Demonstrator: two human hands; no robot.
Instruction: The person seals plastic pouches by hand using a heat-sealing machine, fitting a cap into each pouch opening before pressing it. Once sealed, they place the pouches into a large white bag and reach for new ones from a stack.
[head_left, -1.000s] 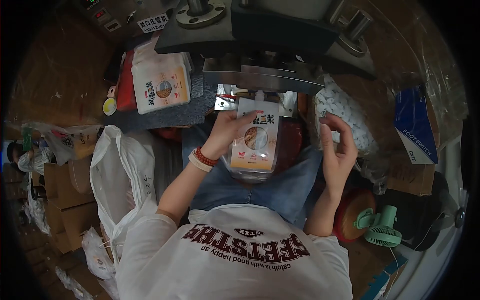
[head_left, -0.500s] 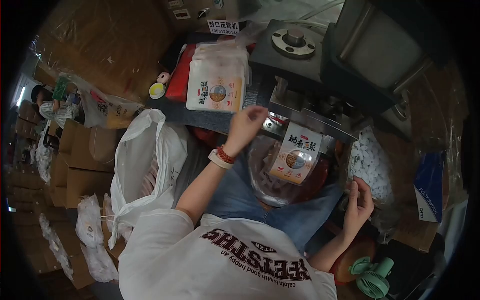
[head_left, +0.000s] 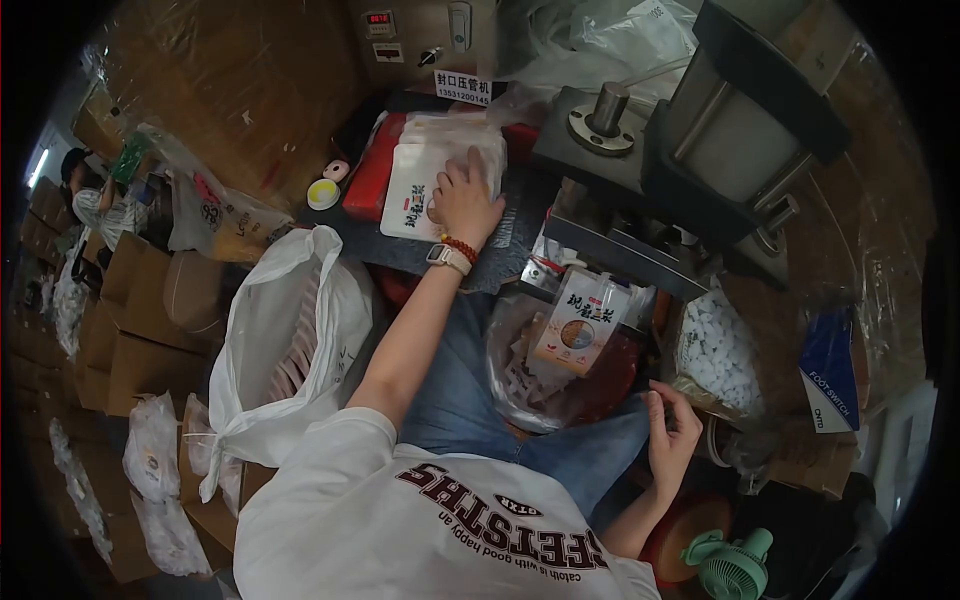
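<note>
My left hand (head_left: pixel 468 205) lies on a stack of printed white pouches (head_left: pixel 408 185), its fingers spread over the top one. A bracelet and a watch are on that wrist. My right hand (head_left: pixel 674 430) is above my right thigh, thumb and forefinger close together; whatever is between them is too small to make out. One printed pouch (head_left: pixel 580 325) hangs at the front of the press machine (head_left: pixel 625 245), touched by neither hand. Below it is a clear plastic bag (head_left: pixel 515 375) with pieces inside. A bag of small white parts (head_left: pixel 718 345) stands beyond my right hand.
An open white sack (head_left: pixel 240 370) stands at the left, near cardboard boxes (head_left: pixel 145 335). A red item (head_left: pixel 370 180) and a small yellow-centred cup (head_left: pixel 322 194) are beside the stack. A green fan (head_left: pixel 733 570) is at lower right. Another person (head_left: pixel 100 200) is at far left.
My left hand has moved from beside the machine, left and up onto the pouch stack, and its fingers have spread. My right hand has shifted slightly left and down. The view has tilted.
</note>
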